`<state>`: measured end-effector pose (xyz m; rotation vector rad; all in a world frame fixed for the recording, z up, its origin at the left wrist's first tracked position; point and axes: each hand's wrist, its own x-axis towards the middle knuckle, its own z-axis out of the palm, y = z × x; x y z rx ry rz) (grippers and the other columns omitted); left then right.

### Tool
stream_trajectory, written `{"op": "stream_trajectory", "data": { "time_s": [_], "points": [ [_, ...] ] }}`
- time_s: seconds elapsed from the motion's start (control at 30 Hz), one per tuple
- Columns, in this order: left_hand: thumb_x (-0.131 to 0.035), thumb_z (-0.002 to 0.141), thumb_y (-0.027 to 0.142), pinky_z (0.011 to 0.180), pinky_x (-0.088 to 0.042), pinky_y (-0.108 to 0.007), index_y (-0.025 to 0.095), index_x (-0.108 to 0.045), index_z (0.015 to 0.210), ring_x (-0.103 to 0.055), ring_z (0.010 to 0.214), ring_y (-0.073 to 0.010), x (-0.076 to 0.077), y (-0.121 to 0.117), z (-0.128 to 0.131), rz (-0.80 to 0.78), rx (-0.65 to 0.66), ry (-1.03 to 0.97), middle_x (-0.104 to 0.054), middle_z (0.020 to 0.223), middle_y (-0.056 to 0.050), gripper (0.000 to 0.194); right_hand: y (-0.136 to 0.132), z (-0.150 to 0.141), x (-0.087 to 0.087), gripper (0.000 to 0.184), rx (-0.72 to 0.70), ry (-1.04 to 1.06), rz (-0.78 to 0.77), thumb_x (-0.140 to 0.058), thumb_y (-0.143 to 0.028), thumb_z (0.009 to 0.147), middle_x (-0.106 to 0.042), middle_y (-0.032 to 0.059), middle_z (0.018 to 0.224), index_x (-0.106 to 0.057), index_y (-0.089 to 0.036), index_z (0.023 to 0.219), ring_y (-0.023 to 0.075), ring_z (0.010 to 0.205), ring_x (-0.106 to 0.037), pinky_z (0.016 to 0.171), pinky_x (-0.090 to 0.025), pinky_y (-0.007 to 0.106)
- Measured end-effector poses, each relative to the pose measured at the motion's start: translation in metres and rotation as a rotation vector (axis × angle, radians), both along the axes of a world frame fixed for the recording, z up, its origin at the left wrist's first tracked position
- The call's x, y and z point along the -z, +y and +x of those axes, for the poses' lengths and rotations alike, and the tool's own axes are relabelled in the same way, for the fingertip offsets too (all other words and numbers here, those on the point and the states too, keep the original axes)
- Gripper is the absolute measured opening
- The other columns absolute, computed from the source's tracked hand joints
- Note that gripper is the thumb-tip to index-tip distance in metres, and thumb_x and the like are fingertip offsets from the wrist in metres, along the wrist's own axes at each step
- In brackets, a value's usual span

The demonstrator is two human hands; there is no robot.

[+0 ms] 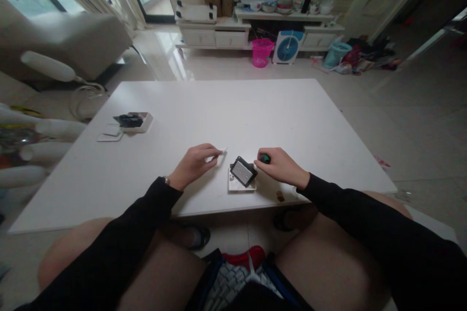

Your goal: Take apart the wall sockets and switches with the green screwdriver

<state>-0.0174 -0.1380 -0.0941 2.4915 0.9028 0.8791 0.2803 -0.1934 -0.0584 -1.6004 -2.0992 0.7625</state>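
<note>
My left hand (199,163) pinches a small white piece (224,150) between thumb and fingertips, above the table and left of a shallow white box (242,187). A black-framed rectangular part with a silvery face (243,171) lies tilted across that box, partly outside its rim. My right hand (279,163) is closed around a green-and-black handle (265,158), which looks like a screwdriver's; its shaft is hidden. The right fingers are close to the black-framed part's right corner; whether they touch it I cannot tell. A small brown-yellow item (280,196) lies near the table's front edge.
On the white table (219,107), at the left, stands another white box (146,122) holding dark parts, with flat white plates (110,133) beside it. Beyond are a pink basket (262,52), a blue box fan (288,47) and a low cabinet (229,38).
</note>
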Motion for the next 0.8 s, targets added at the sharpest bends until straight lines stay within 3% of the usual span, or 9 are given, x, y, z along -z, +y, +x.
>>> {"op": "stream_trajectory", "data": {
  "time_s": [0.07,0.17,0.27,0.37,0.5,0.63,0.8],
  "points": [
    [-0.072,0.092,0.025,0.072,-0.057,-0.025,0.017,-0.081,0.098,-0.071,0.077,-0.0143,-0.015,-0.003,-0.002,-0.161,-0.115,-0.163,-0.079,0.09,-0.006,0.014,0.0,0.0,-0.001,0.017,0.004,0.007,0.001,-0.064,-0.026,0.089,-0.063,-0.0003,0.068,-0.064,-0.019,0.073,0.0139,0.066,-0.053,0.066,-0.033,0.028],
    [-0.082,0.083,0.038,0.071,-0.06,-0.028,0.016,-0.083,0.096,-0.071,0.074,-0.0158,-0.027,-0.009,-0.005,-0.474,-0.248,-0.345,-0.081,0.087,-0.007,0.026,0.0,0.001,-0.002,0.019,0.002,0.014,0.005,-0.063,-0.027,0.089,-0.063,-0.0002,0.068,-0.064,-0.019,0.072,0.0142,0.066,-0.053,0.067,-0.033,0.029],
    [-0.088,0.075,0.041,0.081,-0.062,-0.034,0.015,-0.083,0.1,-0.073,0.081,-0.0185,-0.024,-0.014,-0.004,-0.788,-0.259,-0.414,-0.082,0.093,-0.009,0.036,0.001,0.001,-0.001,0.019,-0.001,0.014,-0.003,-0.062,-0.028,0.089,-0.063,0.0005,0.068,-0.065,-0.019,0.072,0.0146,0.066,-0.053,0.066,-0.033,0.029],
    [-0.09,0.072,0.037,0.089,-0.06,-0.037,0.016,-0.081,0.11,-0.073,0.087,-0.019,-0.012,-0.018,0.004,-1.024,-0.169,-0.406,-0.081,0.098,-0.009,0.044,0.002,0.0,0.0,0.019,-0.001,0.016,-0.01,-0.063,-0.028,0.089,-0.064,0.0011,0.069,-0.065,-0.019,0.073,0.0148,0.066,-0.053,0.066,-0.033,0.029],
    [-0.091,0.07,0.03,0.095,-0.056,-0.037,0.015,-0.08,0.108,-0.072,0.091,-0.0178,0.003,-0.022,0.015,-1.18,-0.071,-0.509,-0.08,0.101,-0.008,0.042,0.002,-0.004,-0.002,0.021,-0.003,0.042,-0.012,-0.063,-0.029,0.09,-0.064,0.0008,0.068,-0.065,-0.018,0.072,0.0141,0.065,-0.053,0.066,-0.034,0.029],
    [-0.091,0.07,0.024,0.09,-0.056,-0.032,0.013,-0.079,0.102,-0.07,0.086,-0.0147,0.012,-0.028,0.022,-1.317,-0.065,-0.664,-0.079,0.097,-0.007,0.036,-0.002,-0.007,-0.008,0.028,-0.045,0.19,-0.055,-0.063,-0.037,0.093,-0.064,0.0005,0.068,-0.068,-0.017,0.075,0.0131,0.065,-0.053,0.065,-0.038,0.028],
    [-0.082,0.079,0.012,0.092,-0.055,-0.026,0.012,-0.074,0.106,-0.071,0.089,-0.0122,0.019,-0.039,0.03,-1.487,-0.087,-0.768,-0.077,0.1,-0.007,0.028,-0.008,-0.009,-0.015,0.027,-0.023,0.447,-0.355,-0.073,-0.045,0.086,-0.062,-0.0029,0.066,-0.07,-0.018,0.087,0.0095,0.05,-0.05,0.049,-0.036,0.023]
  ]
}}
